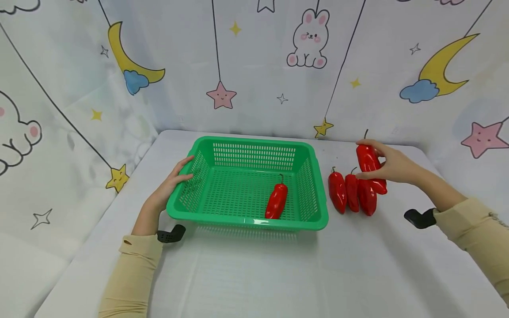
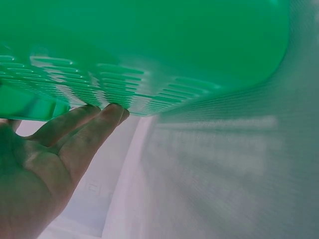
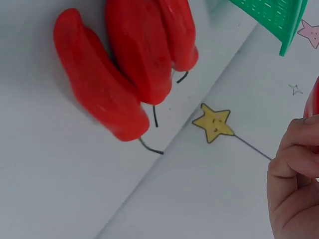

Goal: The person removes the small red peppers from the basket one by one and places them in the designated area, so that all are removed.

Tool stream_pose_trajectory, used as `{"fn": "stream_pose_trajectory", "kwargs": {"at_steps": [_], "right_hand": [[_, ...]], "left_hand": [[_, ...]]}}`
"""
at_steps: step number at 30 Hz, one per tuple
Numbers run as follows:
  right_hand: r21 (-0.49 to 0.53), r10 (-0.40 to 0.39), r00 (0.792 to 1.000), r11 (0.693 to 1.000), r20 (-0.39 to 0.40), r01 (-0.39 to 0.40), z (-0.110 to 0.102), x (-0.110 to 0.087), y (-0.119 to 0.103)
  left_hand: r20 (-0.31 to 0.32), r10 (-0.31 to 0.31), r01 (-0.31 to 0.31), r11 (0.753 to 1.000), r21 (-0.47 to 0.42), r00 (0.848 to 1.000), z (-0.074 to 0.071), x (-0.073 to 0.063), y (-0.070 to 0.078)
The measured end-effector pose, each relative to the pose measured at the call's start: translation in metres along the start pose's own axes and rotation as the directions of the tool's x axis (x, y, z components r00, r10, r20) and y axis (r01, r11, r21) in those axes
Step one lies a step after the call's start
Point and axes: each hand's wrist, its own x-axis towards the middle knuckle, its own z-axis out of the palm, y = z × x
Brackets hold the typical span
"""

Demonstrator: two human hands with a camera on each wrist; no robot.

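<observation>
On the table stands a green plastic basket (image 1: 246, 222) with one red chili pepper (image 1: 276, 201) inside. My left hand (image 1: 167, 187) holds the basket's left rim. In the left wrist view, fingers (image 2: 82, 139) of that hand reach to the slotted outer wall. Right of the basket, my right hand (image 1: 393, 164) grips a plump red pepper (image 1: 367, 157) with its stem up, above the other peppers. Three red peppers lie side by side beneath: a left one (image 1: 337, 193), a slim middle one (image 1: 351, 193) and a right one (image 1: 367, 198). In the right wrist view the held pepper (image 3: 314, 102) barely shows.
A white cloth covers the table (image 1: 246, 274). Behind it hangs a pale curtain (image 1: 254, 57) printed with moons, stars and rabbits. A black wrist device (image 1: 172, 234) sits at the left cuff, another black device (image 1: 419, 218) at the right.
</observation>
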Motion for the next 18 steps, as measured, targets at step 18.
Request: {"fn": "stream_pose_trajectory", "kwargs": {"at_steps": [18], "right_hand": [[-0.015, 0.059, 0.998, 0.998, -0.033, -0.059, 0.005, -0.013, 0.053]], "left_hand": [[0.004, -0.01, 0.01, 1.0, -0.015, 1.0, 0.001, 0.0, 0.001]]}}
